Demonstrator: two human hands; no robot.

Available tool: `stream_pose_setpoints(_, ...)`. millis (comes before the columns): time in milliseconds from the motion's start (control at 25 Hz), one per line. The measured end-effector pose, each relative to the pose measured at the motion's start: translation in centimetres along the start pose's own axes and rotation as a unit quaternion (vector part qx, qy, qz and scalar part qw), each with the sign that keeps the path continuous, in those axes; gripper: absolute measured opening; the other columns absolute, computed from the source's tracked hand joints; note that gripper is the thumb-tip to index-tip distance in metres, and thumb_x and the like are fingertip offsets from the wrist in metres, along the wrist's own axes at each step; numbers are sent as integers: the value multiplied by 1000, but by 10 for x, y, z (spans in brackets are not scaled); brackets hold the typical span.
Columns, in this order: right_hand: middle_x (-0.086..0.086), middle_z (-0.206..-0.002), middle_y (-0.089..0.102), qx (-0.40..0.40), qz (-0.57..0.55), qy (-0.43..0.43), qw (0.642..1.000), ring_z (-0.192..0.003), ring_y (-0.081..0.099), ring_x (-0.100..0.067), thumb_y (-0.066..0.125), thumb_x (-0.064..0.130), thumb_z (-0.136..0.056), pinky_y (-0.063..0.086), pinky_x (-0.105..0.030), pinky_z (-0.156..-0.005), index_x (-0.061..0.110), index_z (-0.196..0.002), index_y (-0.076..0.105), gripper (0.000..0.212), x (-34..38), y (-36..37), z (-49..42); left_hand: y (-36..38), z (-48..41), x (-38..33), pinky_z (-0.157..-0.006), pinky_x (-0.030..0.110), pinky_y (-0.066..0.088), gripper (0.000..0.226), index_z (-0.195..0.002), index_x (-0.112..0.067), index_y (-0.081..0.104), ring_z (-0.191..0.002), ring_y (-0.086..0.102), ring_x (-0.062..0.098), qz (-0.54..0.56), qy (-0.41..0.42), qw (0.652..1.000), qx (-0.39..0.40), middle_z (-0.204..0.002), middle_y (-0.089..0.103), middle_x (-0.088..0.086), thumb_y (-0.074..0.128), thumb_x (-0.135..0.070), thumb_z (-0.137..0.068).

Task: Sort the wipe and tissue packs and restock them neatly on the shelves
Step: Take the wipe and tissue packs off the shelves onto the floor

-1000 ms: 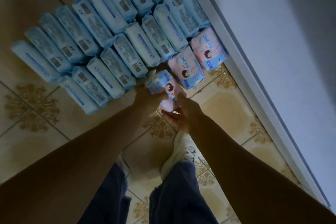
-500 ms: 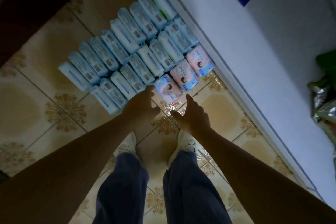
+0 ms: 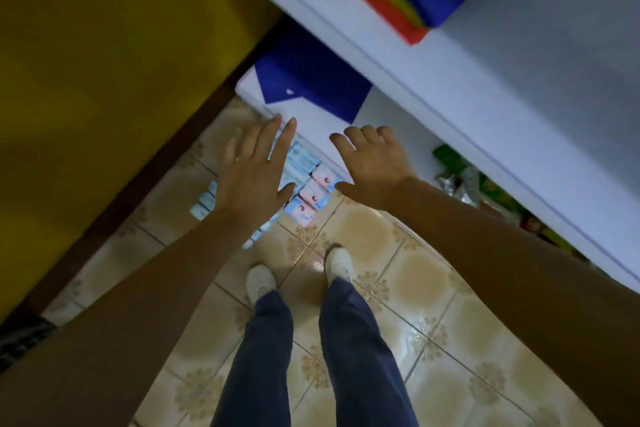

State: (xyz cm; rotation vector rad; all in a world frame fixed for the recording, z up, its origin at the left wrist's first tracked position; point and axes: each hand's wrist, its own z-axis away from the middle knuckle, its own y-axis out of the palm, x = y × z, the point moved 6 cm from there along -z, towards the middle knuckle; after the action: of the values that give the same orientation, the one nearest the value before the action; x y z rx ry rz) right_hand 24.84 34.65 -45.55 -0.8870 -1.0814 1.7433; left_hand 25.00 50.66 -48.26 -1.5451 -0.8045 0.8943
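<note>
Now risen from a crouch, the person has lifted both hands off the floor, the left hand [image 3: 254, 173] and right hand [image 3: 375, 166] spread and empty. Three pink packs [image 3: 313, 192] sit lined up beside the blue packs [image 3: 301, 161] on the tiles [image 3: 363, 229], below the white shelves [image 3: 450, 80]. The sorting looks done, with restocking likely next.

Wipe packs [image 3: 313, 189] on tiled floor [image 3: 398, 288]

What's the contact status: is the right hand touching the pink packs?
Apart. The head view shows the right hand open, well above the floor, with the pink packs lying far below on it.
</note>
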Motion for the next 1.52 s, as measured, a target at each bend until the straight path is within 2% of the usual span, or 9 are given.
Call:
stream_pose_setpoints(120, -12, -147, 31, -42, 52, 16, 998, -131, 33, -32, 50, 54, -90, 23, -43, -108, 15, -148, 15, 78, -13, -65, 53, -63, -5, -26, -104, 51, 36, 104, -149, -12, 15, -135, 36, 32, -19, 35, 999, -35, -152, 34, 15, 75, -49, -72)
stream_pose_setpoints(240, -13, -154, 21, -71, 95, 65, 991, -142, 20, -33, 51, 54, -90, 12, -47, -116, 16, -151, 10, 84, -42, -110, 118, -107, -17, -75, -117, 47, 17, 107, -151, -13, -3, -146, 17, 28, -49, 112, 992, -22, -160, 13, 13, 66, -53, -80)
stream_pose_setpoints(400, -15, -157, 15, -116, 134, 143, 974, -145, 13, -35, 54, 52, -90, 7, -50, -117, 16, -151, 9, 84, -96, -172, 220, -195, -40, -168, -118, 42, 6, 107, -152, -10, 1, -148, 8, 27, -76, 223, 966, -108, -160, 4, 11, 68, -50, -79)
stream_pose_setpoints(560, -14, -157, 16, -172, 143, 223, 949, -146, 14, -30, 56, 52, -88, 8, -47, -117, 16, -151, 13, 84, -132, -205, 360, -266, -29, -285, -118, 42, 14, 112, -150, -3, 6, -147, 14, 28, -83, 299, 931, -194, -159, 13, 15, 75, -47, -72)
stream_pose_setpoints(920, -15, -158, 12, -184, 182, 354, 899, -146, 12, -30, 53, 52, -91, 5, -48, -118, 15, -151, 11, 82, -210, -193, 625, -376, 25, -532, -111, 47, 33, 108, -148, -9, 15, -143, 29, 29, -54, 401, 875, -265, -156, 25, 13, 79, -40, -66)
stream_pose_setpoints(1160, -15, -154, 25, -221, 182, 394, 874, -143, 23, -30, 56, 45, -90, 10, -48, -117, 13, -148, 22, 74, -271, -193, 668, -403, -5, -606, -102, 45, 42, 94, -144, -6, 39, -133, 44, 31, -40, 388, 880, -273, -149, 40, 16, 80, -38, -65)
stream_pose_setpoints(1280, -16, -133, 54, -226, 197, 395, 868, -124, 51, -31, 78, 45, -69, 34, -50, -108, 11, -131, 52, 74, -311, -188, 656, -387, -45, -632, -114, 41, 26, 90, -152, -12, 20, -145, 23, 26, -23, 351, 906, -235, -159, 18, 10, 67, -43, -81)
stream_pose_setpoints(1400, -14, -114, 64, -243, 243, 365, 866, -106, 62, -30, 83, 41, -59, 43, -50, -99, 11, -113, 64, 65, -366, -194, 633, -371, -99, -654, -118, 39, 11, 80, -154, -18, 9, -149, 5, 21, -11, 346, 912, -222, -162, 1, 5, 50, -47, -92)
stream_pose_setpoints(1520, -11, -108, 65, -256, 261, 352, 862, -101, 62, -30, 80, 39, -63, 43, -48, -100, 13, -110, 65, 56, -429, -218, 607, -373, -167, -671, -116, 46, 14, 68, -148, -19, 32, -146, 19, 25, -18, 351, 905, -237, -158, 21, 8, 54, -45, -90)
